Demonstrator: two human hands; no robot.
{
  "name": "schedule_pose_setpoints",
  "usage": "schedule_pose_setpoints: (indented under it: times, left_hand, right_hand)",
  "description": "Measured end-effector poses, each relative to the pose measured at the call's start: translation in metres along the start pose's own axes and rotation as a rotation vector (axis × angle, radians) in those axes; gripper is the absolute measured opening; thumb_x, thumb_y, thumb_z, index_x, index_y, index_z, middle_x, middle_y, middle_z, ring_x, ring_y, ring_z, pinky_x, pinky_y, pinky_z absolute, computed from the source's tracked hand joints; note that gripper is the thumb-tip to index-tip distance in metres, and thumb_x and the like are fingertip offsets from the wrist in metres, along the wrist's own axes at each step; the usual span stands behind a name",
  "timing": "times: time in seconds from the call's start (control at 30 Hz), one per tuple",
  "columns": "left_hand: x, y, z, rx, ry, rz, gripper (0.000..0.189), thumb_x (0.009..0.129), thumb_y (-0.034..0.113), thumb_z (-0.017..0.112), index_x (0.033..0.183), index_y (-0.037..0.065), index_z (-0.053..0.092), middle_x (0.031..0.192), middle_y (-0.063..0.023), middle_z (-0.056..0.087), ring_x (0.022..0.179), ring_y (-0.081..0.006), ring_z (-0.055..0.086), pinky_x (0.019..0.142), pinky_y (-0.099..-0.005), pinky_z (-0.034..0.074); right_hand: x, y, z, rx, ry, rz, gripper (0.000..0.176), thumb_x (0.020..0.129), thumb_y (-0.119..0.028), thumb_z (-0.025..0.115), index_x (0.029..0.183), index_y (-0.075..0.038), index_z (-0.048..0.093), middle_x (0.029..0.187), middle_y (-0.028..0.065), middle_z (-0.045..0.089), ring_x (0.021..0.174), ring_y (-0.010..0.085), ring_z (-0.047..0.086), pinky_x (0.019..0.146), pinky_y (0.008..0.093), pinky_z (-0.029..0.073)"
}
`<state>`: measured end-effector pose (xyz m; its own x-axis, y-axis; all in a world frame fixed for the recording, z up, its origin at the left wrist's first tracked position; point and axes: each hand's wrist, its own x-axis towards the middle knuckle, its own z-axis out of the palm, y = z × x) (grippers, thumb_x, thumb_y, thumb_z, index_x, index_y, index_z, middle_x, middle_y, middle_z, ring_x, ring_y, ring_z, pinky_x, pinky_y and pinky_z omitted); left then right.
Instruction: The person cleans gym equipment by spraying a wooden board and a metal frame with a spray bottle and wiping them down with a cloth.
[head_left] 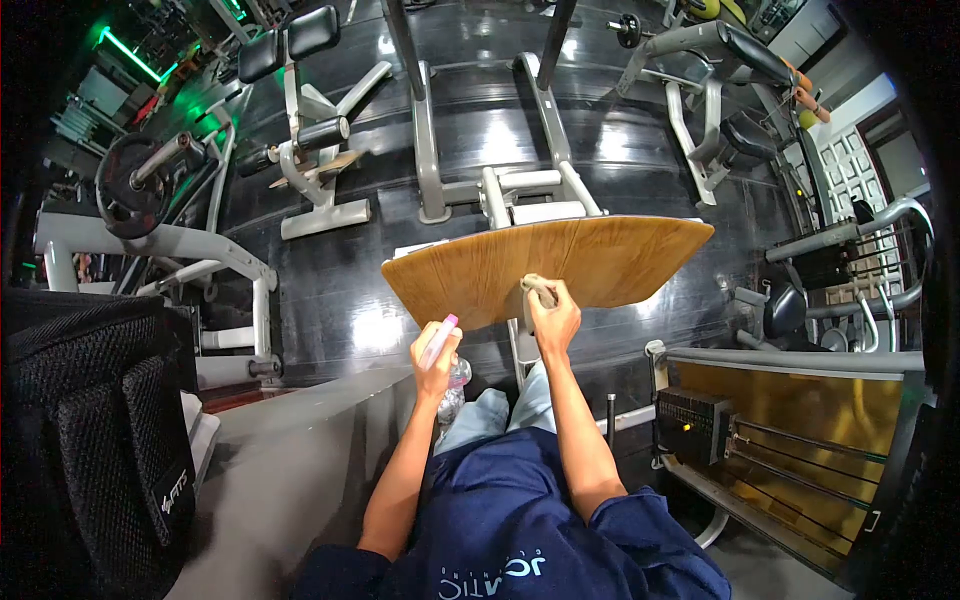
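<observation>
A wooden board (470, 272) with a curved far edge lies in front of me. My left hand (434, 362) is closed around a pink and clear bottle-like item (438, 342), held at the board's near left edge. Over the middle of the board, my right hand (555, 320) grips a beige cloth (540, 287). A clear plastic bottle (455, 390) stands just below my left hand, partly hidden by it.
Grey weight machines stand around, one with a black plate (133, 185) at the left. A black mesh bag (100, 430) sits at the near left. On the right is a metal frame (790, 362) with a yellowish panel. A padded bench (750, 50) stands far right.
</observation>
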<state>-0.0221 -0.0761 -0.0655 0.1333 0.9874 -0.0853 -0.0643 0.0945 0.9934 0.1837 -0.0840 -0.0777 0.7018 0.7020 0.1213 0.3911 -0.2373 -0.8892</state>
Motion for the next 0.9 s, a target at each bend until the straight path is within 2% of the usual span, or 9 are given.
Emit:
schedule_pose_setpoints:
  times: [0.13,0.27,0.37,0.43,0.57,0.63,0.73,0.8,0.9]
  left_hand:
    - [-0.003,-0.002,-0.003,-0.046,0.031,0.031,0.012,0.089,0.011,0.065,0.084,0.000,0.063,0.073,-0.0023,0.055,0.052,-0.0072,0.050,0.049,-0.0236,0.039]
    - [-0.004,-0.004,-0.005,-0.016,0.058,0.092,0.014,0.090,0.012,0.065,0.083,-0.001,0.062,0.075,-0.0037,0.055,0.053,-0.0077,0.050,0.050,-0.0236,0.039]
    - [-0.005,-0.008,-0.009,0.093,0.085,0.132,0.018,0.093,0.016,0.062,0.085,0.000,0.062,0.075,-0.0036,0.057,0.054,-0.0074,0.051,0.050,-0.0226,0.040]
    - [-0.004,-0.015,-0.013,0.195,0.152,0.208,0.013,0.088,0.010,0.068,0.082,-0.001,0.063,0.074,-0.0039,0.054,0.055,-0.0086,0.047,0.051,-0.0242,0.036]
    - [-0.008,-0.007,-0.013,0.203,0.175,0.190,0.014,0.088,0.009,0.070,0.083,-0.002,0.063,0.074,-0.0036,0.054,0.057,-0.0086,0.046,0.052,-0.0246,0.036]
    - [-0.008,-0.005,-0.017,0.105,0.146,0.106,0.014,0.089,0.009,0.069,0.083,-0.002,0.063,0.074,-0.0032,0.054,0.057,-0.0083,0.047,0.052,-0.0250,0.037]
    - [-0.010,-0.006,-0.020,0.084,0.125,0.086,0.013,0.090,0.008,0.068,0.083,-0.001,0.063,0.073,-0.0028,0.053,0.058,-0.0080,0.047,0.052,-0.0253,0.038]
    - [-0.009,-0.010,-0.021,0.086,0.108,0.071,0.013,0.090,0.008,0.067,0.083,-0.001,0.063,0.072,-0.0025,0.053,0.057,-0.0078,0.048,0.052,-0.0251,0.038]
    - [-0.007,-0.019,-0.026,0.116,0.077,0.100,0.013,0.091,0.009,0.066,0.084,-0.002,0.063,0.071,-0.0024,0.053,0.056,-0.0074,0.048,0.051,-0.0246,0.039]
  right_hand:
    - [0.014,-0.022,0.009,0.135,0.075,-0.128,0.020,0.075,-0.013,0.075,0.093,-0.006,0.067,0.097,0.0101,0.073,0.089,0.0281,0.070,0.078,0.0357,0.052]
    - [0.003,-0.019,0.017,0.020,0.071,-0.163,0.022,0.073,-0.013,0.076,0.091,-0.008,0.067,0.093,0.0113,0.070,0.085,0.0336,0.067,0.074,0.0378,0.052]
    - [-0.009,-0.007,0.017,-0.082,-0.016,-0.146,0.019,0.073,-0.015,0.075,0.090,-0.011,0.067,0.091,0.0093,0.071,0.083,0.0332,0.068,0.072,0.0385,0.052]
    - [-0.011,-0.004,0.018,-0.121,-0.056,-0.107,0.017,0.074,-0.016,0.075,0.089,-0.011,0.068,0.090,0.0082,0.072,0.082,0.0318,0.069,0.071,0.0378,0.053]
    - [0.000,-0.029,0.014,-0.008,0.015,-0.096,0.018,0.073,-0.015,0.075,0.088,-0.008,0.068,0.092,0.0081,0.073,0.083,0.0283,0.070,0.072,0.0365,0.053]
    - [0.004,-0.040,0.019,-0.001,0.037,-0.120,0.018,0.073,-0.014,0.075,0.089,-0.008,0.068,0.091,0.0085,0.072,0.083,0.0285,0.070,0.072,0.0367,0.053]
    - [-0.005,-0.041,0.032,0.052,0.063,-0.162,0.019,0.073,-0.016,0.075,0.089,-0.009,0.068,0.088,0.0094,0.072,0.082,0.0304,0.070,0.072,0.0375,0.053]
    - [-0.017,-0.027,0.042,-0.048,-0.045,-0.093,0.020,0.072,-0.020,0.075,0.089,-0.010,0.068,0.087,0.0093,0.072,0.080,0.0321,0.069,0.071,0.0384,0.053]
    - [-0.030,-0.007,0.045,-0.110,-0.086,-0.051,0.020,0.071,-0.022,0.075,0.088,-0.012,0.069,0.089,0.0093,0.072,0.081,0.0320,0.069,0.071,0.0392,0.053]
